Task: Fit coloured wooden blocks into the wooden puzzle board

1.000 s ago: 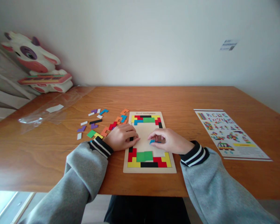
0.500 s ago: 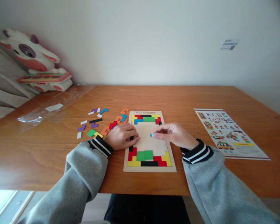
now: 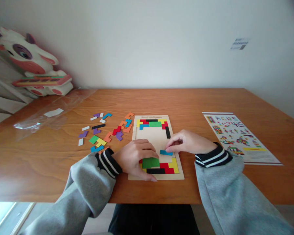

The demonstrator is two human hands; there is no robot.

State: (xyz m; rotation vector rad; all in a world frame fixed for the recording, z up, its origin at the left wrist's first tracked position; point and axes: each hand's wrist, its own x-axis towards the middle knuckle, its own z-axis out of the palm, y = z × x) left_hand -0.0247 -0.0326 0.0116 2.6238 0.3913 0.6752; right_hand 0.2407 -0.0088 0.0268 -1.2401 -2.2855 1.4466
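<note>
Nearest, the left hand (image 3: 136, 157) lies flat on the near-left corner of the wooden puzzle tray (image 3: 180, 169), fingers spread and gripping nothing, just left of the green piece (image 3: 150, 162) seated above the black, red and yellow near row. Just beyond and to the right, the right hand (image 3: 186, 142) pinches the right end of a blue piece (image 3: 166, 152), its long axis lying left to right over the tray's bare middle. Farther left on the table (image 3: 186, 101), loose pieces (image 3: 105, 130) lie scattered.
</note>
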